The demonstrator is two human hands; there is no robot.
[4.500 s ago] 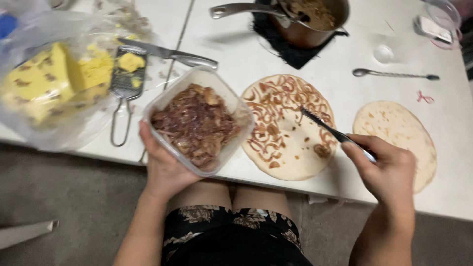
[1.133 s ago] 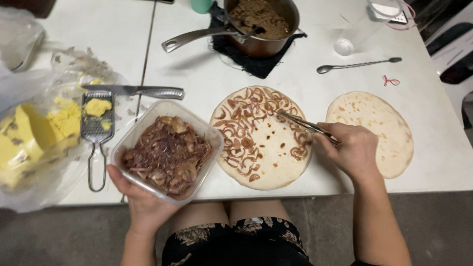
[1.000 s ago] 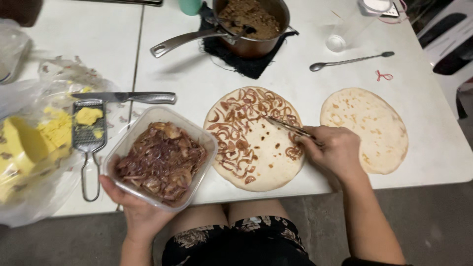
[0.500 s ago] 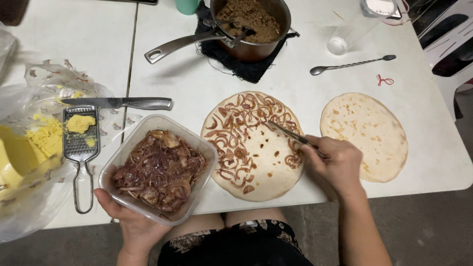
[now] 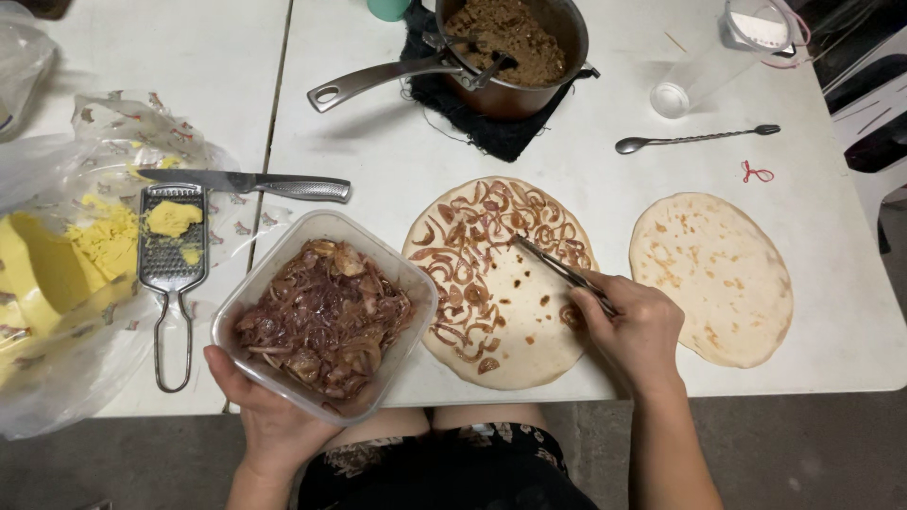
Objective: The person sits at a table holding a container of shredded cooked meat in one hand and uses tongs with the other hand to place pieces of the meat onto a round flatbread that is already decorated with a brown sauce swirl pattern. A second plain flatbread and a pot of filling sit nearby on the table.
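Left hand [image 5: 274, 416] grips the clear onion container [image 5: 326, 316] at the desk's near edge. Right hand [image 5: 638, 326], fingers closed on a thin utensil [image 5: 557, 269], spreads onions on the flatbread [image 5: 505, 283]. The bare centre likely needs another scoop.

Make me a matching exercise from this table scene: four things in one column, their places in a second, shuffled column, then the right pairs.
Things:
1. clear plastic tub of cooked onions
2. thin metal utensil
3. steel saucepan of brown filling
4. plain round flatbread

Places:
A. on a dark cloth at the far side of the table
B. held up by the left hand
C. lying bare near the table's right edge
D. in the right hand, its tip over the onion-topped flatbread

Pairs: 1-B, 2-D, 3-A, 4-C
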